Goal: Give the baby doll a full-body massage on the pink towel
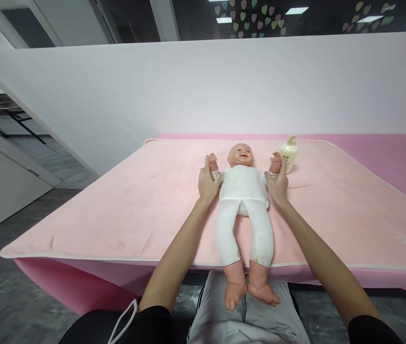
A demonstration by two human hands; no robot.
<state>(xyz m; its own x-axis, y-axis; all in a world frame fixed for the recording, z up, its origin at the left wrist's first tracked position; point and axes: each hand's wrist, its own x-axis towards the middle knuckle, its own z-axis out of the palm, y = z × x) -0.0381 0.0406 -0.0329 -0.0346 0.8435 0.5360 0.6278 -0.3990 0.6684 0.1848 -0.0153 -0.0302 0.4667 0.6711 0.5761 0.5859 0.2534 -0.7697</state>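
A baby doll (244, 184) with a white cloth body lies face up, its feet hanging past the table's near edge over my lap. My left hand (209, 183) is closed round the doll's arm on the left, just below its small hand. On the other side, my right hand (277, 185) grips the doll's other arm in the same way. Both doll arms are raised beside its head. Behind my right hand stands a pale yellow pump bottle (289, 152), upright; whether my fingers touch it I cannot tell.
A light pink mat (124, 210) covers much of the table, over a darker pink cloth (396, 162). A white wall (196, 91) rises along the far edge. A white cord (124, 321) hangs near my left sleeve. Grey floor (5, 286) shows at the left.
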